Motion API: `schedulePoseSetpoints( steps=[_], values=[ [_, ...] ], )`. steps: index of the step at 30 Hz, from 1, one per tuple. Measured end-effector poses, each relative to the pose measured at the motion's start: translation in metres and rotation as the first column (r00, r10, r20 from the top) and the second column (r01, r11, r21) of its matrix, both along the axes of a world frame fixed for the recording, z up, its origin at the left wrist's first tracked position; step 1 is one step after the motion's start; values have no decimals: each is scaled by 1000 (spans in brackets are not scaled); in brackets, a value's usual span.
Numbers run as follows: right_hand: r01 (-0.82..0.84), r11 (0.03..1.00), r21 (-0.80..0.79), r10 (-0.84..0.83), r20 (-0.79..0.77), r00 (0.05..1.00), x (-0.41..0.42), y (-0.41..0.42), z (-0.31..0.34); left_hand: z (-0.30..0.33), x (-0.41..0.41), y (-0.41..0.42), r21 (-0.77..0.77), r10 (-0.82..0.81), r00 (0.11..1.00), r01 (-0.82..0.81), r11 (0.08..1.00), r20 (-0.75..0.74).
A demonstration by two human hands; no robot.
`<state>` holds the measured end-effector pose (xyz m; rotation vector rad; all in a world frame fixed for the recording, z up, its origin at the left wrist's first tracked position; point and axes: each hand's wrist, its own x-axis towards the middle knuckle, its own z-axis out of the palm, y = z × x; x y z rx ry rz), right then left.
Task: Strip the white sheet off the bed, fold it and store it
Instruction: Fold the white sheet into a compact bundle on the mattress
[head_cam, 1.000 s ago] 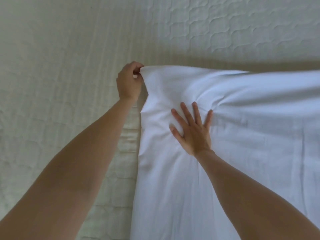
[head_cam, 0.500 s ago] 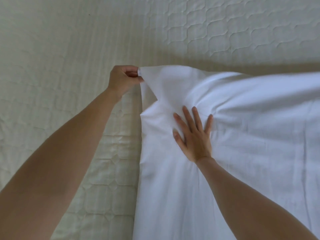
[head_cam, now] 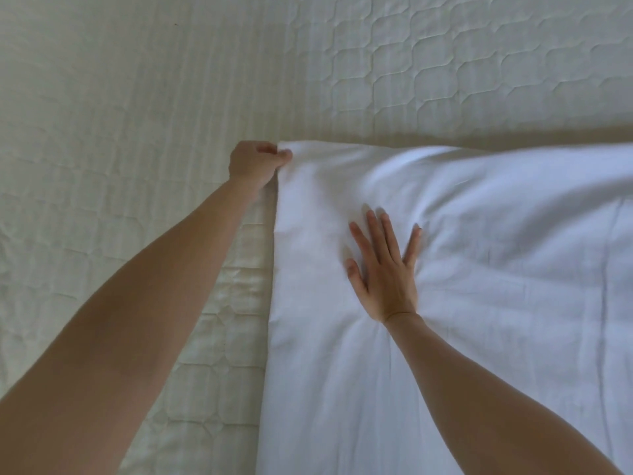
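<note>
Both hands are working the white sheet (head_cam: 479, 303), which is lying folded on the quilted mattress pad (head_cam: 137, 132): the left hand (head_cam: 255, 162) is pinching its far corner, probably squaring the layers, while the right hand (head_cam: 385, 269) is pressing flat, fingers spread, anchoring the cloth.

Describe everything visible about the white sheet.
The white sheet, plain woven-looking cloth with soft wrinkles, lies spread on the quilted cream mattress pad, running out of view right and below. The left hand pinches its far left corner; the right hand presses flat on it, fingers spread. Its left edge runs straight.
</note>
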<state>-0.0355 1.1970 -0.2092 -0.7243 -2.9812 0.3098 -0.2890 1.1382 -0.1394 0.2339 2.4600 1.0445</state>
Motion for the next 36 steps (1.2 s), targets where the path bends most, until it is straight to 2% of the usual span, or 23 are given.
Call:
schedulePoseSetpoints(
  steps=[2,3,7,9,11,15,17,20,22,24,26,27,29,30,31,32,33,34,35,36],
  values=[
    [5,1000,0,-5,0,1000,0,0,0,-4,2,4,4,181,978,-182,983,-105],
    [7,1000,-2,-7,-1,1000,1,0,-1,-9,4,4,-12,220,966,-223,975,-138],
    [28,1000,12,-29,65,997,0,1,-3,-29,14,5,-21,181,961,-189,982,-211],
    [34,999,16,-36,98,995,-2,3,-5,-28,15,1,43,176,973,-171,984,-149],
    [41,999,18,-43,112,993,-2,4,-6,-24,19,-10,71,97,994,-93,993,-50],
    [42,999,27,-44,113,993,-2,4,-8,-23,43,-40,-82,-88,994,93,992,66],
    [33,999,27,-36,107,994,-3,4,-10,-25,50,-41,-19,-29,996,31,999,89],
    [20,999,26,-22,66,998,0,2,-10,-20,52,-28,244,168,965,-216,946,203],
    [14,1000,-21,-14,18,1000,0,4,-10,-13,52,-21,340,202,963,-254,906,180],
    [-1,993,-116,-9,-85,996,0,7,-7,-4,60,-26,349,169,985,-173,921,43],
    [-1,937,-350,-109,-295,949,3,7,6,10,77,-43,312,94,993,-69,948,-67],
    [2,883,-469,-238,-444,864,7,6,15,15,88,-54,308,39,993,-4,951,-107],
    [57,848,-527,-450,-659,603,18,3,35,22,110,-77,288,-96,981,142,947,-170],
    [113,874,-473,-451,-701,552,21,5,47,24,120,-88,265,-163,965,215,940,-206],
    [174,915,-363,-391,-702,595,25,5,61,25,134,-102,221,-234,940,291,931,-249],
    [196,957,-213,-288,-634,717,27,8,74,27,147,-114,160,-306,901,366,917,-308],
    [157,985,-69,-171,-469,867,28,12,84,27,158,-126,90,-381,851,439,894,-363],
    [71,996,46,-58,-232,971,31,18,92,26,170,-137,22,-447,794,499,866,-413],
    [-27,995,94,28,-8,1000,39,23,99,23,183,-148,-29,-491,751,535,844,-442],
    [-86,993,84,73,153,986,43,27,104,17,191,-157,-67,-510,728,544,837,-458]
  ],
)
